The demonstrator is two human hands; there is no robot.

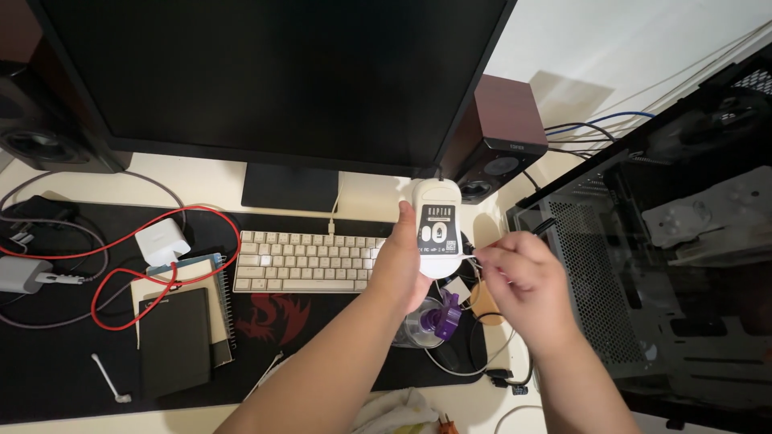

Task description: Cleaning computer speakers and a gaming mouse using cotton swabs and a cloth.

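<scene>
Overhead, smooth rounded white mouse

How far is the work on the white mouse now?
Done: the white mouse is off the black desk mat and turned underside up. In hand: the left hand holds it, and the right hand pinches something thin and pale at its lower right edge; what it is cannot be told. Left: the mouse is not yet back on the mat beside the white keyboard.
</scene>
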